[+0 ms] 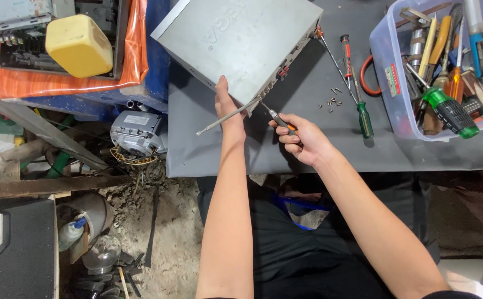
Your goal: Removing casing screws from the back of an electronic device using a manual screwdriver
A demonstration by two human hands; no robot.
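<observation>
Just right of the frame's centre, the right hand [303, 138] is closed around the handle of a small screwdriver [277, 117], its tip set against the near edge of a grey metal case [240, 41] that fills the upper middle of the frame. The left hand [225, 105] lies flat against that same edge, fingers pressed to the metal to steady it; whether it also pinches the thin silver rod [227, 117] slanting out beneath it cannot be told.

For a clean turn, the blade looks best kept in line with the screw, pushed firmly inward while the left hand stops the tilted case from sliding on the dark desk [319, 149].

Right of the hands lie loose screws [333, 101] and a green-handled screwdriver [363, 113]; farther, at the upper right, a clear tub [388, 83] holds tools. A yellow container [79, 44] sits at the upper left.
</observation>
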